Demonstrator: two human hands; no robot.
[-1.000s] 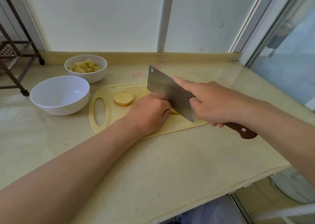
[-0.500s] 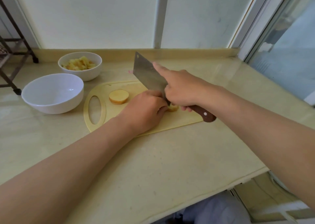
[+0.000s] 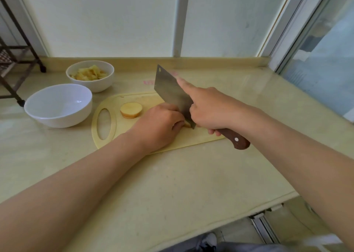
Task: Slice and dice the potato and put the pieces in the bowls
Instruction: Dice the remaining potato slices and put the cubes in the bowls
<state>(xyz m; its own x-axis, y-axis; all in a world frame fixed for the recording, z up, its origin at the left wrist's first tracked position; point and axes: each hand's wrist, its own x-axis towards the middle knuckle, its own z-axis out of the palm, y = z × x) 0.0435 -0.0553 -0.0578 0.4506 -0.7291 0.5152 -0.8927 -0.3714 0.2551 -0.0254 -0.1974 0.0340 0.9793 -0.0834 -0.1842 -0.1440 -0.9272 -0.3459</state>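
A pale yellow cutting board (image 3: pixel 193 139) lies on the counter. My left hand (image 3: pixel 160 125) curls over a potato piece (image 3: pixel 187 124) on the board; most of that piece is hidden under the fingers. My right hand (image 3: pixel 208 108) grips the brown handle of a cleaver (image 3: pixel 172 92), index finger stretched along the blade's spine. The blade edge is down at the potato piece, right beside my left fingers. A thick round potato slice (image 3: pixel 131 110) lies apart on the board's left half. An empty white bowl (image 3: pixel 58 106) and a bowl of diced potato (image 3: pixel 90 75) stand left of the board.
A dark metal rack (image 3: pixel 17 60) stands at the far left. A raised ledge and frosted window panels close the back of the counter (image 3: pixel 172 184). The counter's front edge drops off at the lower right, with floor below.
The cleaver has risen and come back down at the potato piece, ending closer to my left fingers. My left hand has stayed over the piece. The view shifted slightly.
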